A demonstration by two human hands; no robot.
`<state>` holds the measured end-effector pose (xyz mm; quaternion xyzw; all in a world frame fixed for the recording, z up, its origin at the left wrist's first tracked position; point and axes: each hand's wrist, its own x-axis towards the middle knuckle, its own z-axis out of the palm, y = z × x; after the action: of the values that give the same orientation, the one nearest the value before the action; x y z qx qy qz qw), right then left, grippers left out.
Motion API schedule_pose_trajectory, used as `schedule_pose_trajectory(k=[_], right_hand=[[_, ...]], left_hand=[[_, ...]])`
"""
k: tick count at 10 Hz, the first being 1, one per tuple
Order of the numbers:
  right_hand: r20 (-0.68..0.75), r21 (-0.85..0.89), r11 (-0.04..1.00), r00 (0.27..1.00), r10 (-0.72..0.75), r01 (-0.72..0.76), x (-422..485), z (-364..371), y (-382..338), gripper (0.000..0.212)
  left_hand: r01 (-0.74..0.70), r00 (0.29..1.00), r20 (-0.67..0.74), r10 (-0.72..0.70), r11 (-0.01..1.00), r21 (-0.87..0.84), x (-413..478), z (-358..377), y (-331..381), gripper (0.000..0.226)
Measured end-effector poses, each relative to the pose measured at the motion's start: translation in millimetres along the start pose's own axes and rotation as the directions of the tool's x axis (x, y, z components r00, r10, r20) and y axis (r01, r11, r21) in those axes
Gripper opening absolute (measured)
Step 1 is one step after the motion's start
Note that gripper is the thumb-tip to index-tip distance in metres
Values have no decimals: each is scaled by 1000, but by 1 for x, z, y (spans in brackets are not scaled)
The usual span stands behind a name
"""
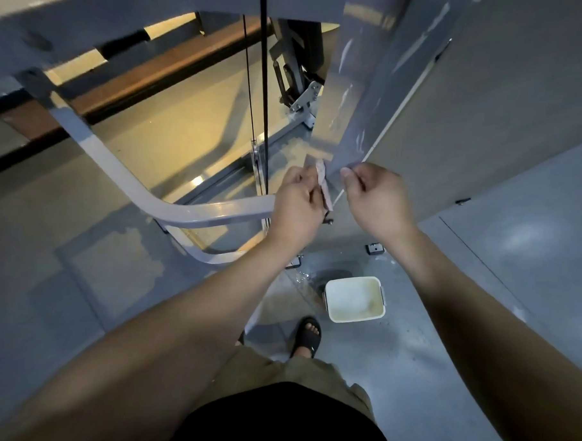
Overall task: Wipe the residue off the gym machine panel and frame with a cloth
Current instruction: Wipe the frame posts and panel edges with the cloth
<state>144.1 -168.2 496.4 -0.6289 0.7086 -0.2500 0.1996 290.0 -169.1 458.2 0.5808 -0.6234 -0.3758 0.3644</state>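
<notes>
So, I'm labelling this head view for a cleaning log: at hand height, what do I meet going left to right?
curved frame bar → left hand → cloth → right hand

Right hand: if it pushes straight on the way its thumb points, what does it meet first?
Most likely the streaked grey panel: the right hand has its thumb at the panel's lower corner. Depth is hard to judge; the cloth lies to its left.
</notes>
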Motion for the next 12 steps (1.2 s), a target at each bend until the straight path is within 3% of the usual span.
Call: schedule_pose_trajectory(k=[1,2,3,4,5,6,7,8,9,10,11,12], right_hand=[[33,19,1000,999,22,-22,-6,0,2,48],[100,69,996,994,52,-59,-16,1,13,49],[181,62,994,980,83,-95,-27,4,21,48],[239,21,995,967,92,-100,-38,11,22,46],[286,21,993,953,105,-115,-46,20,22,42],[345,33,994,935,87,-105,-47,27,17,43],[378,38,995,923,73,-95,-40,36,10,46],[388,42,996,920,61,-83,-36,42,-2,47],[387,38,996,920,57,-78,-36,43,-7,47],[394,4,998,917,61,-68,-38,42,-2,48],[395,6,996,915,75,-85,-36,42,7,50],[403,32,993,911,91,-113,-32,46,8,47]], left_hand=[[37,988,150,-36,999,-3,-47,6,-24,32],[133,983,107,-150,979,157,-65,5,-47,26],[177,984,-37,-173,942,284,-37,-1,-69,21],[112,994,-36,-106,927,358,2,-1,-68,9],[29,981,151,-126,852,523,13,9,-52,26],[-49,983,169,-76,773,633,3,-12,-62,38],[82,991,14,-133,682,727,-3,-62,-97,34],[256,966,-161,-200,690,677,-9,-83,-107,31],[134,985,-3,-172,757,640,-13,-41,-71,29],[-8,996,77,-37,858,513,-14,2,-46,27],[-134,980,199,25,817,561,-13,-10,-56,26],[-173,970,241,-4,685,708,-15,-42,-78,23]])
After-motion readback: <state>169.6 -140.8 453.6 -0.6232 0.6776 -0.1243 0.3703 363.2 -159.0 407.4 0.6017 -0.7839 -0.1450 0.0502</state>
